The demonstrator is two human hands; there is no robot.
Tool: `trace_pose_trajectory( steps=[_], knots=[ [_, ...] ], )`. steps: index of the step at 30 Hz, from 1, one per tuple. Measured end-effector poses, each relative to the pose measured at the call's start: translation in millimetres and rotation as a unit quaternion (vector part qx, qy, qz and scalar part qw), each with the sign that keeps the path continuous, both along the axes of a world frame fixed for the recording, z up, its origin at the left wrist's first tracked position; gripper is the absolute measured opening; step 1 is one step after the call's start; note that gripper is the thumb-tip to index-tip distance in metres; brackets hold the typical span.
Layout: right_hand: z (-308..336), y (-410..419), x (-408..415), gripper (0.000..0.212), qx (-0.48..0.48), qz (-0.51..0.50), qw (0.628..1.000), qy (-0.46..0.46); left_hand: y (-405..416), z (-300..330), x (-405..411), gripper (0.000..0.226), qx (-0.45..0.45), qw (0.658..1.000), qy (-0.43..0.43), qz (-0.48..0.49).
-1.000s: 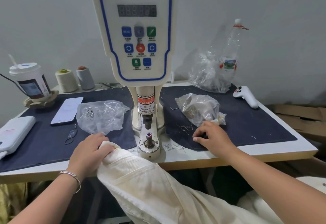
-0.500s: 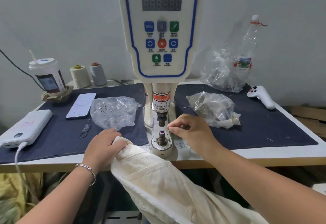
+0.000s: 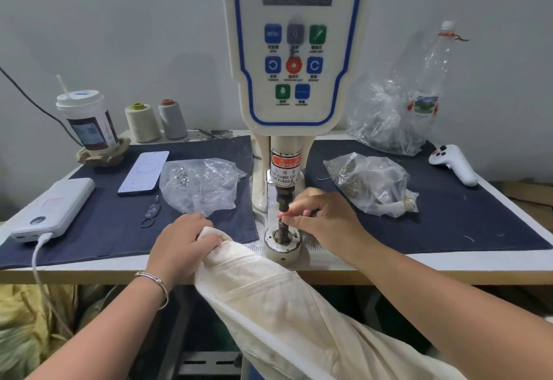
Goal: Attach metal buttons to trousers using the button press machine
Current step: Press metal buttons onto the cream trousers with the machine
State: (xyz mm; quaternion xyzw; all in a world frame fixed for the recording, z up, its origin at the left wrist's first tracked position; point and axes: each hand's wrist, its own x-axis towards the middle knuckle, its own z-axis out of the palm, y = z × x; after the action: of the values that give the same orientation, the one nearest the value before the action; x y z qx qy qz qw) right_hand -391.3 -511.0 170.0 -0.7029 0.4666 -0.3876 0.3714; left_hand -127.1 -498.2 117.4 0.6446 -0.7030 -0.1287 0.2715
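Now the button press machine (image 3: 294, 80) fills the middle of the bench (image 3: 419, 263), and the cream trousers (image 3: 269, 296) hang off its front edge, waistband gripped in the curled fingers of the left hand (image 3: 182, 248) — unmoved. The right hand (image 3: 326, 218) has come from beside the bag of buttons (image 3: 371, 183) to the lower post (image 3: 282, 230), fingers (image 3: 294, 215) pinching something small there — likely a button part being seated, though it is hidden.
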Motion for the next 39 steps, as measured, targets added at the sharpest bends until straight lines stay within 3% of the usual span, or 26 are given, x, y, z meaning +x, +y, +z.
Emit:
trace_pose_trajectory(
  steps=[11, 16, 20, 23, 26, 30, 34, 39],
  knots=[
    [9.5, 0.7, -3.3, 0.028, -0.059, 0.014, 0.996, 0.061, 3.3, 2.7, 0.0, 0.035, 0.007, 1.000, 0.010, -0.001],
    [12.8, 9.9, -10.8, 0.010, -0.073, -0.007, 0.996, 0.056, 8.0, 11.0, -3.3, 0.031, 0.031, 0.999, 0.024, 0.006],
    [19.7, 31.6, -29.7, 0.002, -0.114, -0.031, 0.989, 0.094, 29.4, 30.3, -6.6, 0.035, 0.047, 0.987, 0.152, 0.015],
    [22.3, 56.7, -41.7, 0.008, -0.118, 0.003, 0.984, 0.130, 53.7, 48.6, -11.9, 0.024, 0.071, 0.970, 0.229, -0.030],
    [26.8, 81.5, -34.9, 0.006, -0.140, 0.052, 0.974, 0.169, 80.7, 68.0, -24.9, 0.042, 0.108, 0.952, 0.270, -0.091],
    [38.0, 106.6, -16.7, 0.021, -0.072, 0.143, 0.980, 0.115, 106.5, 94.5, -47.1, 0.051, 0.127, 0.901, 0.395, -0.127],
    [48.8, 125.5, -16.0, 0.033, 0.049, 0.226, 0.972, 0.050, 116.6, 116.1, -59.6, 0.038, 0.097, 0.874, 0.469, -0.080],
    [62.8, 129.6, -40.2, 0.040, 0.043, 0.214, 0.972, 0.090, 125.0, 125.8, -65.2, 0.027, 0.067, 0.883, 0.464, 0.009]
  ],
)
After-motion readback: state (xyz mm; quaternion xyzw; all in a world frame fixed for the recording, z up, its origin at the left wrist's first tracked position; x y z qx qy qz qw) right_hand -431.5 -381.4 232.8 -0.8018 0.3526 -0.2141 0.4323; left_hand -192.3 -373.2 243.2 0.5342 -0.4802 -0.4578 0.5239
